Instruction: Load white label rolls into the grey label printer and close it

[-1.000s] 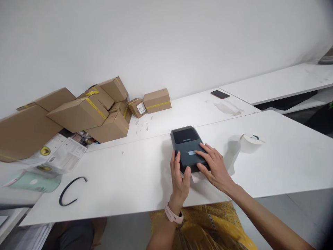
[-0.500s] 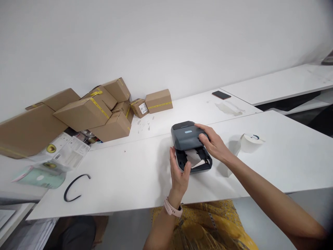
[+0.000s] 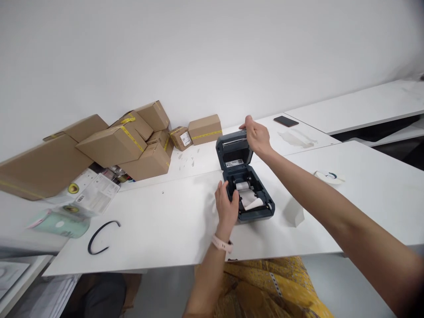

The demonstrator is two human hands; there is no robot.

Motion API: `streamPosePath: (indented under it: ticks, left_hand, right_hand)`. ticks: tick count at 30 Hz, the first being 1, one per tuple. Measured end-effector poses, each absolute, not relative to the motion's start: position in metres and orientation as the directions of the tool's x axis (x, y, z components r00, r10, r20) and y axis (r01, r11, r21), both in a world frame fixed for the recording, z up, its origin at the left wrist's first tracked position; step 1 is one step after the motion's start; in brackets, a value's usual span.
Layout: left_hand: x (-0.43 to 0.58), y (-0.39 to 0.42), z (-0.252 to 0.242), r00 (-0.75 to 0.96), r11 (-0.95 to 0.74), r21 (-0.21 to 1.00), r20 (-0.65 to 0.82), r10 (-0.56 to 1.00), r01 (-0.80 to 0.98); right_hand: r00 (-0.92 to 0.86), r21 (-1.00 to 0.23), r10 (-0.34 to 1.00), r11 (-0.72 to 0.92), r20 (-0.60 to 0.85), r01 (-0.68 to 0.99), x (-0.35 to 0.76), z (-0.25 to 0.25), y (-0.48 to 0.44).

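Observation:
A dark blue-grey label printer (image 3: 256, 215) stands on the white table with its lid (image 3: 232, 152) raised upright. Around the lid's top right edge, the fingers of my right hand (image 3: 259, 136) are closed. My left hand (image 3: 227, 206) grips the left wall of the base, its thumb over the rim. Inside the base lie a small white roll (image 3: 243, 186) and a strip of white paper (image 3: 253, 203) curling toward the front. To the right, partly behind my right forearm, a label roll (image 3: 326, 177) sits with a folded white strip (image 3: 294, 214) hanging from it.
Taped cardboard boxes (image 3: 109, 143) are piled at the back left, beside clear packaging (image 3: 97, 194) and a mint-green pouch (image 3: 64, 224). A black headband (image 3: 93, 240) lies at the front left. Toward the back right rests a phone (image 3: 286, 121).
My right hand has swung the printer's lid up and back, exposing the inside. My left hand stays at the base's left side. The view has shifted slightly.

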State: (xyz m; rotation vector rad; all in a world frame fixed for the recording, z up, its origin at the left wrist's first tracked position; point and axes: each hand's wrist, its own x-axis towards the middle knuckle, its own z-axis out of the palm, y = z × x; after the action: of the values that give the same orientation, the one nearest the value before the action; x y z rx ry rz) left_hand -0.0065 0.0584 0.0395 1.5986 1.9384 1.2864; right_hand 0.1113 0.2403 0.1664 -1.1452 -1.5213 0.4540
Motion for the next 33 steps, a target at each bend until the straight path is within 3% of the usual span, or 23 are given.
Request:
streamPosePath:
  ticks: [4, 9, 11, 13, 15, 17, 20, 28, 31, 33]
  left_hand:
    - [-0.018, 0.103, 0.055, -0.337, 0.182, 0.781, 0.039, 0.941, 0.598]
    - [-0.018, 0.118, 0.051, -0.337, 0.219, 0.667, 0.051, 0.94, 0.712]
    - [-0.016, 0.117, 0.047, -0.328, 0.207, 0.626, 0.084, 0.941, 0.752]
    - [-0.015, 0.116, 0.045, -0.31, 0.193, 0.593, 0.102, 0.945, 0.782]
    - [-0.016, 0.117, 0.044, -0.288, 0.174, 0.569, 0.115, 0.951, 0.804]
    - [-0.017, 0.119, 0.043, -0.27, 0.164, 0.544, 0.121, 0.955, 0.823]
    - [-0.02, 0.122, 0.042, -0.258, 0.174, 0.509, 0.098, 0.961, 0.843]
    - [-0.023, 0.119, 0.041, -0.231, 0.146, 0.511, 0.106, 0.967, 0.847]
    - [-0.022, 0.117, 0.042, -0.242, 0.138, 0.541, 0.125, 0.962, 0.829]
    - [-0.022, 0.116, 0.042, -0.258, 0.146, 0.563, 0.125, 0.958, 0.814]
  right_hand:
    - [0.226, -0.881, 0.86, 0.406, 0.458, 0.243, 0.107, 0.16, 0.254]
    - [0.478, -0.864, 0.724, 0.461, 0.497, 0.202, 0.129, 0.112, 0.213]
    - [0.32, -0.842, 0.78, 0.477, 0.538, 0.252, 0.141, 0.089, 0.194]
    - [-0.059, -0.781, 0.847, 0.512, 0.528, 0.357, 0.148, 0.072, 0.181]
    - [-0.464, -0.625, 0.787, 0.61, 0.407, 0.487, 0.15, 0.063, 0.177]
    - [-0.671, -0.44, 0.693, 0.705, 0.262, 0.556, 0.145, 0.061, 0.18]
    - [-0.744, -0.323, 0.654, 0.74, 0.14, 0.59, 0.132, 0.066, 0.189]
    - [-0.903, -0.371, 0.427, 0.832, -0.048, 0.413, 0.148, 0.122, 0.184]
    - [-0.789, -0.272, 0.614, 0.758, -0.009, 0.593, 0.173, 0.14, 0.17]
    - [-0.575, -0.165, 0.796, 0.603, 0.19, 0.781, 0.182, 0.142, 0.165]
